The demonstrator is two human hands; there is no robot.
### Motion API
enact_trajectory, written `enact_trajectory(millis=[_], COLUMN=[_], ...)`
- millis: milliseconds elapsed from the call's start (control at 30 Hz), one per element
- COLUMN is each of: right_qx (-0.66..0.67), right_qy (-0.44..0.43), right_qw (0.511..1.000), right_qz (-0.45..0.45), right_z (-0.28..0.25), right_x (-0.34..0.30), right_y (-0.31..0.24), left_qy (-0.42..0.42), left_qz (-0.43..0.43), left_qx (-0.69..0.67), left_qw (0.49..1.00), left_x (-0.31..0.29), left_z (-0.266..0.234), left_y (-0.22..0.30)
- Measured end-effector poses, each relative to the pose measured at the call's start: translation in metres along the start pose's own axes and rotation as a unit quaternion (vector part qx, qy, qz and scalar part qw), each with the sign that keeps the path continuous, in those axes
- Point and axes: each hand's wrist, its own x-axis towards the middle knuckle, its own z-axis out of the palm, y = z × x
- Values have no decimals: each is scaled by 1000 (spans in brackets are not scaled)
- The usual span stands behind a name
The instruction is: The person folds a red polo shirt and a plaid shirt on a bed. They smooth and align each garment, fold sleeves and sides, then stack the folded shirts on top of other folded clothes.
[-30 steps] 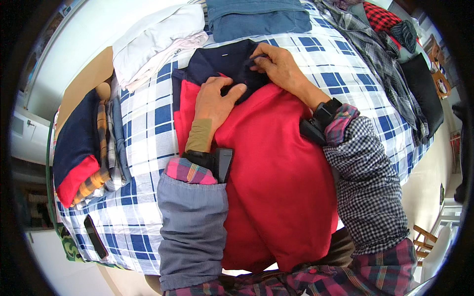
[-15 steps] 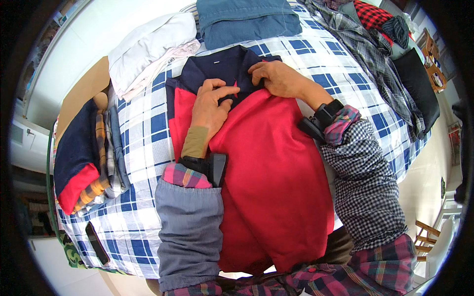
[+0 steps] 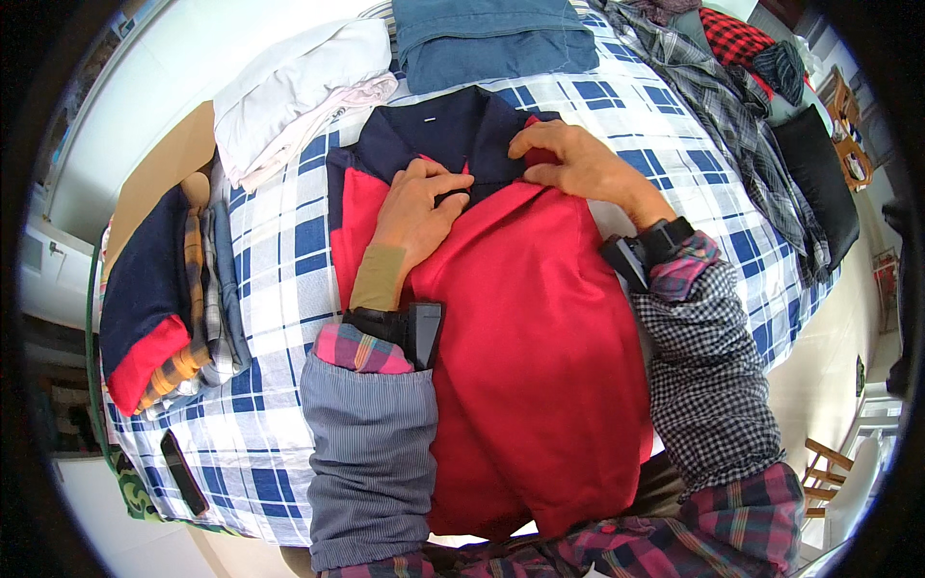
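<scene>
A red shirt [image 3: 540,356] with a navy collar [image 3: 491,135] and navy shoulder panels lies front up on the bed, its collar away from me. My left hand [image 3: 416,217] rests at the neck opening, fingers bent and closed on the cloth by the placket; its fingertips are partly hidden. Just right of the collar, my right hand [image 3: 583,173] has its thumb and curled fingers around a fold of the shirt at the shoulder. The lower part of the shirt hangs toward me between my forearms.
A blue-and-white checked sheet [image 3: 279,279] covers the bed. Folded white clothes [image 3: 299,96] and blue trousers [image 3: 491,43] lie at the back. Left stand folded shirts [image 3: 145,299] by a cardboard box [image 3: 169,178], with a phone [image 3: 183,472] nearer. A grey plaid garment [image 3: 703,106] lies right.
My right hand has shifted slightly right, from the collar edge to the shoulder, and its fingers have spread a little. My left hand stays at the neck opening.
</scene>
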Motion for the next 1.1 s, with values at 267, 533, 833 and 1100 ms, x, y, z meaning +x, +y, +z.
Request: enact_trajectory(millis=[267,533,833,1100], right_qx=[-16,-156,-112,-163], right_qy=[72,56,156,263], right_qw=[997,986,981,949], right_qz=[-32,-28,-36,-58], right_z=[-6,-7,-12,-9], right_x=[-11,-6,-10,9], right_y=[-6,1,-8,-39], left_qy=[-4,-59,13,-68], left_qz=[5,-58,138,44], left_qx=[-2,-33,39,-94], left_qw=[1000,996,990,992], left_x=[2,3,0,2], left_z=[-2,-11,-2,1], left_y=[0,13,17,11])
